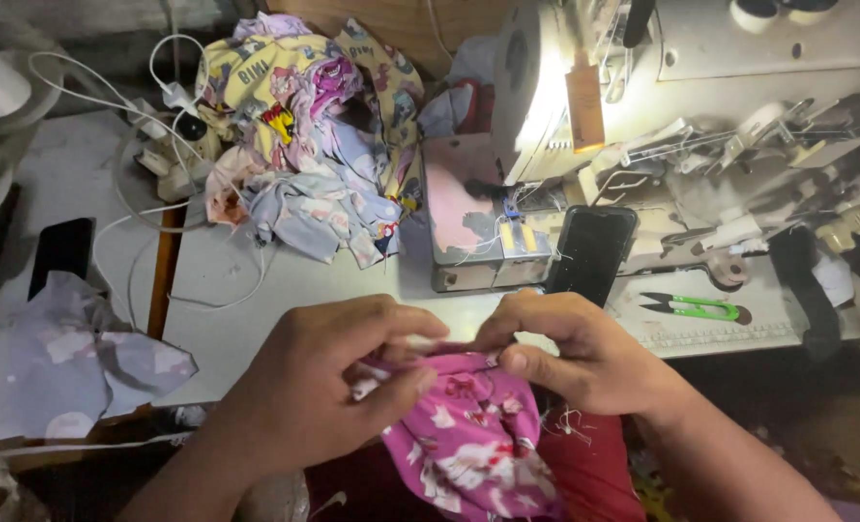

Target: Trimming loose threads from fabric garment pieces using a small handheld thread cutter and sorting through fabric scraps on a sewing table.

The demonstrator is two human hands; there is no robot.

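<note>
My left hand [328,382] and my right hand [570,348] both pinch the top edge of a pink flowered piece of cloth [468,440], held close to me below the table's front edge. The fingertips of the two hands nearly meet over the cloth's folded seam. Loose threads hang from the cloth near my right wrist. The cloth's lower part drapes over my lap.
A white sewing machine [642,106] with a lit lamp stands at the back right. A black phone [590,253] leans beside it, and green thread snips [693,307] lie to the right. A heap of printed cloth pieces [319,135] and white cables [149,145] lie at the back left. Pale cloth [72,358] lies at left.
</note>
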